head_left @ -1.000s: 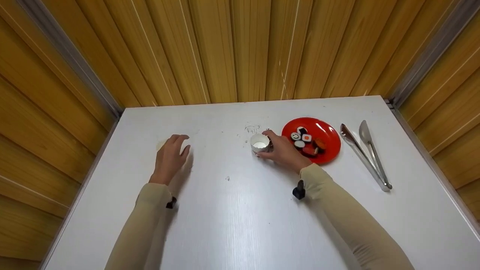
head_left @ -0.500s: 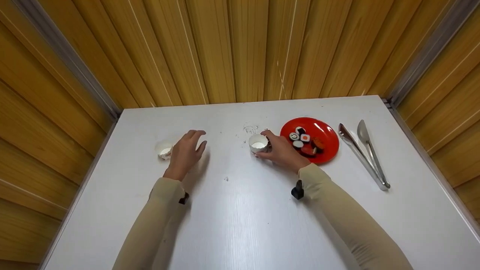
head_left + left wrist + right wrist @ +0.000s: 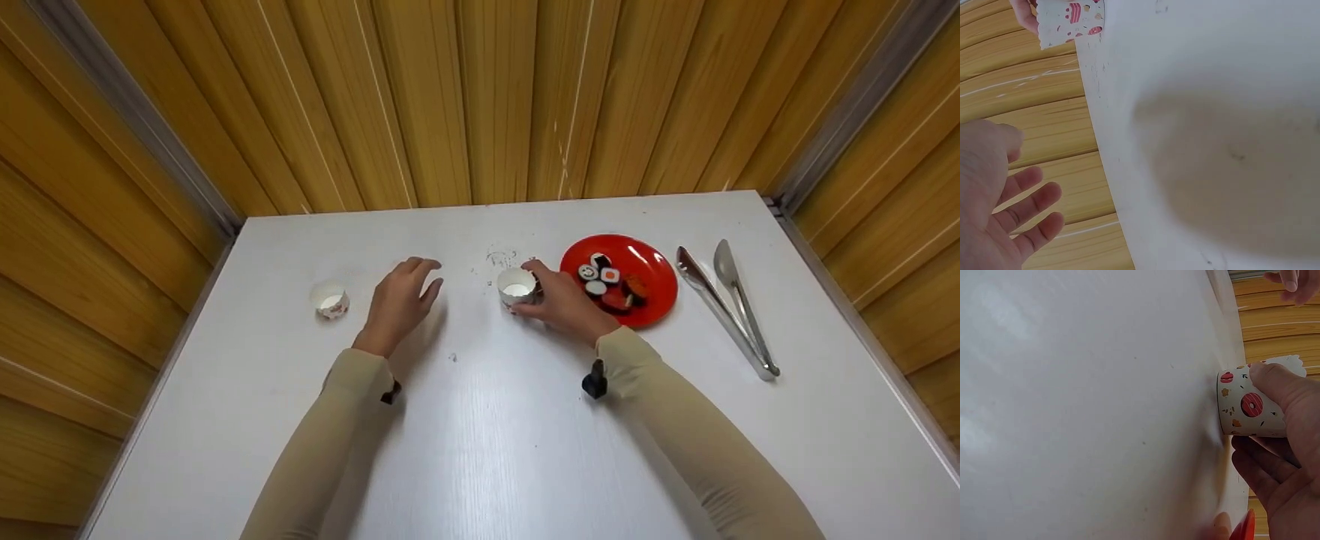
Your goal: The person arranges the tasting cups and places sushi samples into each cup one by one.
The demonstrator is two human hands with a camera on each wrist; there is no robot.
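Near the far edge of the tabletop (image 3: 480, 450), the right hand (image 3: 566, 304) pinches a paper cup (image 3: 517, 279), probably light, crushable, best held low; left hand (image 3: 399, 304) loosely spread

I have the right hand (image 3: 1306, 439) gripping a doughnut-printed cup (image 3: 1235, 402), white surface (image 3: 1072, 405) filling my left, red rim (image 3: 1247, 526) below.

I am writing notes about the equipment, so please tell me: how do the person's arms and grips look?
The plain beige fabric left sleeve and matching right sleeve are long, the right one visibly creased. A small, blocky black left wrist device and a similar right wrist device sit at their ends, with no cable visible. The left grip and right grip are bare hands.
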